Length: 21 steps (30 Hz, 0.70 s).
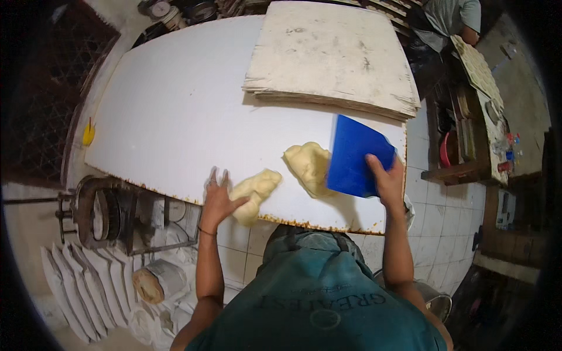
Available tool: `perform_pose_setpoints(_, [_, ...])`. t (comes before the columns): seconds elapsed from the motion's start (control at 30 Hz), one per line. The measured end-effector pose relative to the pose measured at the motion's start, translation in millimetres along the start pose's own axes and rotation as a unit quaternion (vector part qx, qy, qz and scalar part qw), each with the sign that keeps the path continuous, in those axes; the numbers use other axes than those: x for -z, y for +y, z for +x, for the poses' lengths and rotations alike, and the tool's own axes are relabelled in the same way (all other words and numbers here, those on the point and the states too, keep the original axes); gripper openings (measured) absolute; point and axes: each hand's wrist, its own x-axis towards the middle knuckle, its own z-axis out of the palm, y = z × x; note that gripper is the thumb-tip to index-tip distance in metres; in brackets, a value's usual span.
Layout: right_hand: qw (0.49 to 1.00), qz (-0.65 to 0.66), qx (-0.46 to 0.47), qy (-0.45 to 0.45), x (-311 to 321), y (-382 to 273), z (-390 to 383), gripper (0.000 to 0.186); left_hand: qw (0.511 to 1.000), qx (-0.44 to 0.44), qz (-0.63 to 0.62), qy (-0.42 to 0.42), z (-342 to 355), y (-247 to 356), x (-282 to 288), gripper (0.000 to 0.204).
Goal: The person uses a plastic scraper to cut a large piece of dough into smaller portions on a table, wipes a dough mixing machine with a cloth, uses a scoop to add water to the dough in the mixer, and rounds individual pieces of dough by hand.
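On the white tabletop lie two pieces of pale yellow dough: a smaller, elongated one and a larger lump. My left hand is open beside the smaller piece, fingers spread, thumb against the dough. My right hand grips a flat blue scraper, raised just right of the larger lump and partly overlapping its edge in the view.
A stack of worn boards covers the table's back right. Another person is at the top right near a side bench. Metal equipment and white sacks stand at lower left. A small yellow object is at the left edge.
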Motion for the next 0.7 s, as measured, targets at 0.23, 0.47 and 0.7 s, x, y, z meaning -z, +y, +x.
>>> perform_pose_setpoints(0.23, [0.970,0.007,-0.112,0.217,65,35,-60,0.028,0.959,-0.135,-0.245,0.053,142,76,-68,0.058])
perform_pose_setpoints(0.47, [0.927,0.128,-0.106,0.335,60,27,-113,0.033,0.783,-0.069,-0.445,-0.428,150,118,-104,0.045])
perform_pose_setpoints(0.7, [0.926,0.135,-0.033,0.351,66,-12,-105,0.032,0.381,0.054,-0.813,-0.437,99,170,-32,0.033])
